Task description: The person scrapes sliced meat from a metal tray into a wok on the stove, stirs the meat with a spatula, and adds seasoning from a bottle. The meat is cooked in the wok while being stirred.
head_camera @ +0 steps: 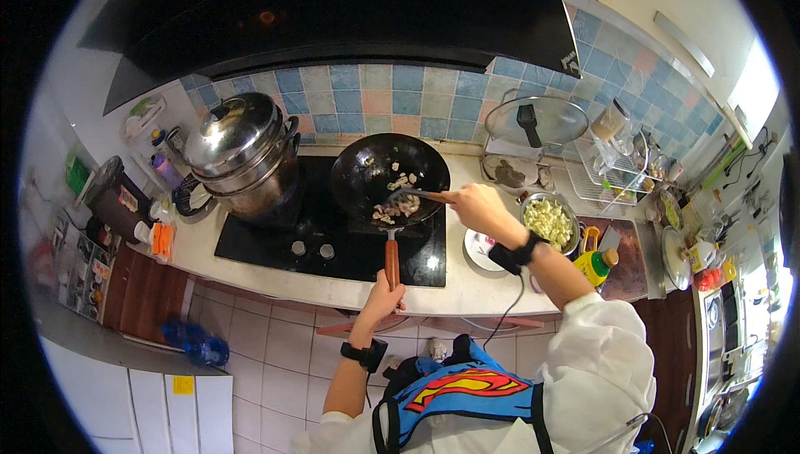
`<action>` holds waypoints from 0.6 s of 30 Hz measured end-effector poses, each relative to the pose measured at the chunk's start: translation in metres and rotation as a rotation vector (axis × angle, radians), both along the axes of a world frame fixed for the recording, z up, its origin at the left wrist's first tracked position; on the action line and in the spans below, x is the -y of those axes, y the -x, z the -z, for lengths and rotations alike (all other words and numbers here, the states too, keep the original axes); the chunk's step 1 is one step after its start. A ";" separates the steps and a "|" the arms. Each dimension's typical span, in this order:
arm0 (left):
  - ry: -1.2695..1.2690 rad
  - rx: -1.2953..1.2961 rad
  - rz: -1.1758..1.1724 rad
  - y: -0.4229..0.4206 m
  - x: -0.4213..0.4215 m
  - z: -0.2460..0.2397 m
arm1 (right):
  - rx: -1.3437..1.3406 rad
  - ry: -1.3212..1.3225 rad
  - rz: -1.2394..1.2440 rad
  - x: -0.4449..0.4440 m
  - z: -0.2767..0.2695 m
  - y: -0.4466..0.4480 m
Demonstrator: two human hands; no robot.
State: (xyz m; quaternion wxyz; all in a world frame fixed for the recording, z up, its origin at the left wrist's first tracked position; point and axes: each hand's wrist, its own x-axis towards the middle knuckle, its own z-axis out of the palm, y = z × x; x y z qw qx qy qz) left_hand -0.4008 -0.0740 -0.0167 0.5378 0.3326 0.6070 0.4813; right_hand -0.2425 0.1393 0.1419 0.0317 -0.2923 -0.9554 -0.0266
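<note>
A black wok (pixel 356 172) sits on the right part of the black glass hob (pixel 269 247), pieces of meat (pixel 400 207) lying in it with small pale pieces. My left hand (pixel 381 297) is closed around the end of its wooden handle (pixel 392 263). In my right hand (pixel 478 207) is the wooden handle of a spatula (pixel 431 196), whose blurred head is among the meat. Right of the hob, a metal bowl of chopped pale-green vegetable (pixel 550 222) stands behind a white plate (pixel 478 260), which my right wrist partly covers.
A large lidded steamer pot (pixel 240 147) stands on the hob's left. Rightward are a yellow bottle with a green cap (pixel 594 266), a cleaver (pixel 609 238) on a cutting board (pixel 628 266), and a wire rack (pixel 600 172). A glass lid (pixel 537 121) leans near the tiles. The range hood (pixel 344 16) hangs above.
</note>
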 end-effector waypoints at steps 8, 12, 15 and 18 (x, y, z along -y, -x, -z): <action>0.036 -0.023 0.002 -0.001 0.000 0.000 | -0.191 0.011 0.040 -0.007 0.028 0.013; 0.026 0.024 0.007 0.000 0.000 -0.001 | -0.302 -0.049 -0.019 -0.032 0.053 0.045; 0.030 0.029 0.004 0.000 0.000 -0.002 | -0.277 -0.064 -0.051 -0.033 0.055 0.051; 0.011 0.018 -0.002 0.000 0.002 -0.004 | -0.151 0.038 -0.077 -0.030 0.049 0.036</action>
